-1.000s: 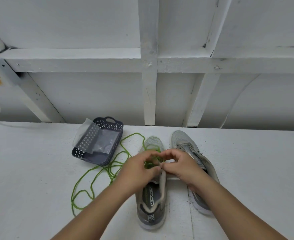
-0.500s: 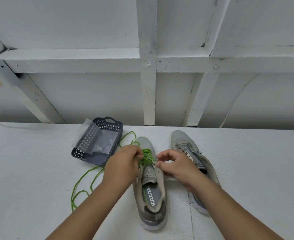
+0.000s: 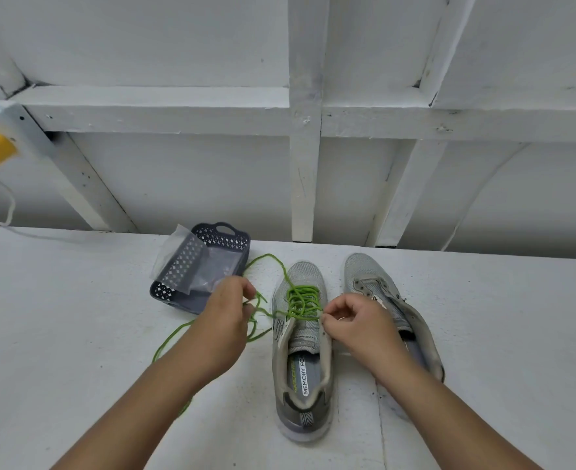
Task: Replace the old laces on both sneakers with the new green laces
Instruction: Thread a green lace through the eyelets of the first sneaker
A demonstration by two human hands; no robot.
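My left hand grips the green lace; my right hand pinches the left sneaker's eyelet edge.

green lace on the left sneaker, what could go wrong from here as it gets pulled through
The slack of the green lace loops beside the basket, so a pull by the left hand might snag or drag it. The right hand pinches only the eyelet edge, so the left sneaker may shift.

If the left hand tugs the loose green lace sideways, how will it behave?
Probably floppy: the green lace lies in slack curves across the table. Likely very light, trailing after the left hand. A hard tug might shift the left sneaker, since it is threaded there.
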